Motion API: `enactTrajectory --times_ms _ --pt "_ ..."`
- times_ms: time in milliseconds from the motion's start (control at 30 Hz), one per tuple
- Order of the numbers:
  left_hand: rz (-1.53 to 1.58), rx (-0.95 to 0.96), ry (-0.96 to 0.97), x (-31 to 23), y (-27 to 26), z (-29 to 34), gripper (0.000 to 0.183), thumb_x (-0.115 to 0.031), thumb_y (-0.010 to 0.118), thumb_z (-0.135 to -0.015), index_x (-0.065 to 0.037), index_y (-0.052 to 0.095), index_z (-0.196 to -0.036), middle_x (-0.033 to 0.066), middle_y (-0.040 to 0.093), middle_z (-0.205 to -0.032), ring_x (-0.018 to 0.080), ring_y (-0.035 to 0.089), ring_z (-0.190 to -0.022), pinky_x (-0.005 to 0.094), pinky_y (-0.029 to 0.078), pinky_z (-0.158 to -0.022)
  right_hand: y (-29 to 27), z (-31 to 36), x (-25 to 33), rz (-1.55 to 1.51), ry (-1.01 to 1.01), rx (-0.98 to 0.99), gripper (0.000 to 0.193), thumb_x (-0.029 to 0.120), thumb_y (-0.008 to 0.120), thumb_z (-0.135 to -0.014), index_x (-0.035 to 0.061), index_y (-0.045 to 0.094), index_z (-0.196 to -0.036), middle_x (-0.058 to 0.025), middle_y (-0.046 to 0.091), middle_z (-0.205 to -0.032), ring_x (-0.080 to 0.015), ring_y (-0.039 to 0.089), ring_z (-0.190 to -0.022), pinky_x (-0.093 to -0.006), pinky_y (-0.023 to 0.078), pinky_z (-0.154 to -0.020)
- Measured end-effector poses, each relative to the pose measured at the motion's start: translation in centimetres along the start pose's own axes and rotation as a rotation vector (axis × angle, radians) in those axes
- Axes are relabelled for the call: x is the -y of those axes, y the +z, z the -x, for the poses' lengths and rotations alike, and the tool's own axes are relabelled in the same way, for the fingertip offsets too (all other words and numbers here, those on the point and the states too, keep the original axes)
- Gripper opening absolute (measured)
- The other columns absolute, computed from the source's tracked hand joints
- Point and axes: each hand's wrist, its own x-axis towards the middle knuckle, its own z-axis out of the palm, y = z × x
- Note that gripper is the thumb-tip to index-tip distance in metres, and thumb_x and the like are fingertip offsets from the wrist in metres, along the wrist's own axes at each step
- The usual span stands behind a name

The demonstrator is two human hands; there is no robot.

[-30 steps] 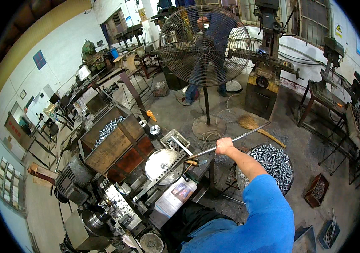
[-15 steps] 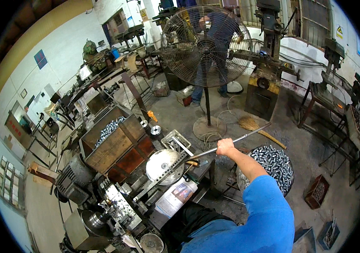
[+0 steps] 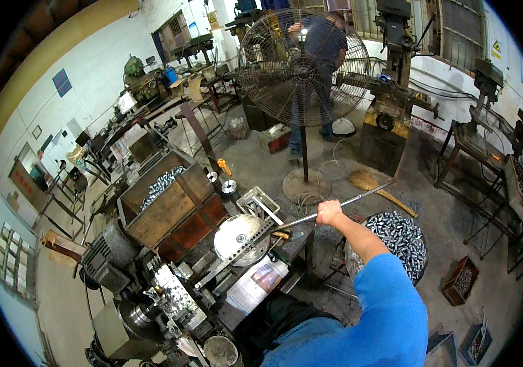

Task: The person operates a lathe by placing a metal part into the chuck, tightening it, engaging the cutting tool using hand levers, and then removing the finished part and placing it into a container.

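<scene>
My right hand (image 3: pixel 328 212) is closed around a long thin metal rod (image 3: pixel 359 197) that slants from upper right down toward the machine (image 3: pixel 169 287) in front of me. The rod passes over a round silver disc (image 3: pixel 235 237) on the machine. My blue sleeve (image 3: pixel 390 306) fills the lower right. My left hand is hidden from view.
A wooden box (image 3: pixel 163 205) of small metal parts sits left of the machine. A round basket (image 3: pixel 396 238) of shiny metal pieces stands on the floor to the right. A large pedestal fan (image 3: pixel 303 67) stands ahead, with a person behind it. A broom (image 3: pixel 377 189) lies on the floor.
The view has shifted slightly. My right hand keeps its hold on the rod in nearly the same place.
</scene>
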Motion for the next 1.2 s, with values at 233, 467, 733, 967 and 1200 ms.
enactTrajectory --times_ms 233,467,733,967,1200 --pt "0.056 -0.008 -0.004 0.8 0.7 -1.3 0.024 -0.015 0.051 -0.072 0.003 0.066 -0.067 0.0149 0.064 -0.062 0.0234 0.059 -0.056 0.0352 0.046 -0.052 0.0 -0.1 0.0 0.011 0.012 0.014 0.028 0.026 0.059 -0.056 0.0100 0.069 -0.077 -0.0131 0.067 -0.085 -0.0265 0.065 -0.083 -0.0369 0.049 -0.073" --pt "0.061 -0.022 -0.031 1.2 0.9 -1.7 0.026 -0.015 0.049 -0.073 0.004 0.066 -0.066 0.0150 0.062 -0.060 0.0236 0.058 -0.054 0.0364 0.046 -0.052 0.0 -0.1 -0.1 0.000 0.012 0.020 0.030 0.027 0.060 -0.057 0.0091 0.069 -0.079 -0.0139 0.067 -0.086 -0.0268 0.065 -0.084 -0.0371 0.047 -0.075" --pt "0.028 -0.018 -0.023 1.4 1.1 -1.9 0.030 -0.016 0.046 -0.076 0.004 0.066 -0.065 0.0147 0.062 -0.057 0.0233 0.056 -0.051 0.0377 0.046 -0.052 0.1 -0.3 0.1 -0.001 0.035 0.056 0.030 0.028 0.058 -0.061 0.0091 0.068 -0.082 -0.0131 0.066 -0.091 -0.0262 0.062 -0.091 -0.0411 0.043 -0.083" --pt "-0.017 0.032 0.116 -0.2 -0.2 1.2 0.034 -0.023 0.045 -0.078 -0.002 0.068 -0.064 0.0130 0.062 -0.057 0.0241 0.057 -0.052 0.0374 0.046 -0.053 0.6 0.6 0.3 0.128 0.011 -0.032 0.046 0.027 0.056 -0.065 0.0093 0.059 -0.108 -0.0102 0.056 -0.112 -0.0272 0.046 -0.113 -0.0550 0.028 -0.096" --pt "0.573 0.031 0.071 1.3 2.1 0.2 0.045 -0.037 0.055 -0.087 0.006 0.056 -0.100 0.0156 0.058 -0.071 0.0212 0.054 -0.060 0.0355 0.044 -0.052 -5.2 1.9 5.7 -0.063 -0.329 -0.291 0.054 0.022 0.062 -0.056 0.0055 0.060 -0.107 -0.0167 0.061 -0.097 -0.0345 0.054 -0.098 -0.0437 0.042 -0.087"
